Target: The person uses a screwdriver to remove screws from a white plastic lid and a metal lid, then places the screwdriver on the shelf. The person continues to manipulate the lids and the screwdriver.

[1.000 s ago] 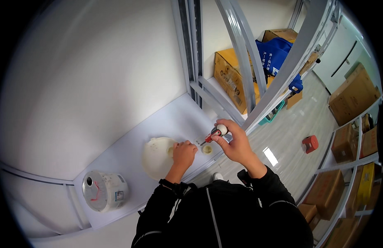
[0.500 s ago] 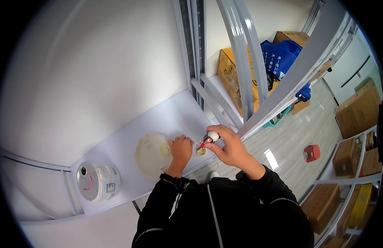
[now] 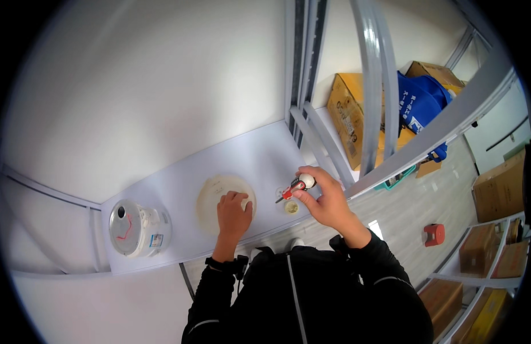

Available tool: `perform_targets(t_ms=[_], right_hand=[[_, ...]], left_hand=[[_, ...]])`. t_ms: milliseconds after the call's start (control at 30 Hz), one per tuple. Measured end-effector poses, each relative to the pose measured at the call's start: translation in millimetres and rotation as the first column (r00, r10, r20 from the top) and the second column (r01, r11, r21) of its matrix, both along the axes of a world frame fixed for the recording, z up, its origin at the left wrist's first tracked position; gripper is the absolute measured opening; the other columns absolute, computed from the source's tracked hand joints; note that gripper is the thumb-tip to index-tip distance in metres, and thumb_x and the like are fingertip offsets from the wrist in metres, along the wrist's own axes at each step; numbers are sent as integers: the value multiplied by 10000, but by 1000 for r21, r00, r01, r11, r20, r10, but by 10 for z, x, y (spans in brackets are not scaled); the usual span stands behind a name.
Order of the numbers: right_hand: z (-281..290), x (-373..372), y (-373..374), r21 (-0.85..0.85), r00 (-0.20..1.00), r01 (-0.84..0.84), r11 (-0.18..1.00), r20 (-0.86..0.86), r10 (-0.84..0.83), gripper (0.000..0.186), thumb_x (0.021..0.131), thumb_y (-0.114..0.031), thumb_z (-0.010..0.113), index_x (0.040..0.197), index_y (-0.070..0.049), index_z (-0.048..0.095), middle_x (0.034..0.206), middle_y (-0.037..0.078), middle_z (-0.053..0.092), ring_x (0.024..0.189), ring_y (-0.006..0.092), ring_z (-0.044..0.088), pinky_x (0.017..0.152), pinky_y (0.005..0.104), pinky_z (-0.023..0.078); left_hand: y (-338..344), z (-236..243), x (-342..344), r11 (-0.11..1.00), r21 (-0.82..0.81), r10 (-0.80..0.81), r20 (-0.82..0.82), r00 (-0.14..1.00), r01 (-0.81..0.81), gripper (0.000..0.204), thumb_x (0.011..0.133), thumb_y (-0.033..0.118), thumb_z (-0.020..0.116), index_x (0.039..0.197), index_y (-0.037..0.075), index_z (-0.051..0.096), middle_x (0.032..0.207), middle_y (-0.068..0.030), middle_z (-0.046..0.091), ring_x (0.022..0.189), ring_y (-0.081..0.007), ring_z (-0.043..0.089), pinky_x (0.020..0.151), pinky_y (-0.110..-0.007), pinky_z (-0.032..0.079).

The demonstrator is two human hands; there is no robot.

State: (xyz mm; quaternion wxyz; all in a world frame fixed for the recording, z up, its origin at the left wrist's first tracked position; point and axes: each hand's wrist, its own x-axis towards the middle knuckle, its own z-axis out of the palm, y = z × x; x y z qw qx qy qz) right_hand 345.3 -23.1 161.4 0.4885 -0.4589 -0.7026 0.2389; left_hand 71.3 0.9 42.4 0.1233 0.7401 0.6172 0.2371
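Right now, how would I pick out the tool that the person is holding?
Look at the pale grey shelf below the white wall, where a round cream-coloured disc lies. Just right of it, the right hand holds a small screwdriver. Its red-and-white handle sets it apart from everything pale nearby.

Cooker [image 3: 139,228] left of disc [image 3: 214,195] (on shelf [image 3: 260,155]).
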Motion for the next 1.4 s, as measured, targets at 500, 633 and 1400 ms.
perform_targets(t_ms=[500, 633, 1400], right_hand=[[-277, -1086, 148, -40, 975, -217, 975, 43, 219, 445, 916, -152, 832, 1290, -44, 619, 1130, 165, 713, 947, 344, 722, 826, 394, 583], [-405, -1269, 107, -59, 966, -240, 969, 81, 244, 443, 915, -146, 818, 1296, -54, 613, 1126, 172, 707, 976, 395, 702, 834, 425, 567], [-514, -1471, -168, -49, 983, 23, 999, 185, -13, 404, 909, -140, 827, 1261, -46, 652, 1123, 146, 731, 979, 348, 735, 846, 395, 579]], left_hand=[[-332, -233, -961, 967, -181, -191, -49, 980, 180, 289, 866, 302, 794, 1128, 181, 795, 1406, -18, 694, 1403, -338, 551, 1228, -596, 316], [-343, -344, -1031, 963, -124, -250, -63, 966, 241, 311, 897, 337, 783, 1182, 213, 790, 1447, 17, 665, 1426, -336, 531, 1245, -625, 281], [-108, -342, -889, 940, -58, -339, -91, 936, 335, 328, 840, 349, 810, 1163, 294, 830, 1335, 17, 635, 1275, -305, 493, 1145, -480, 363]])
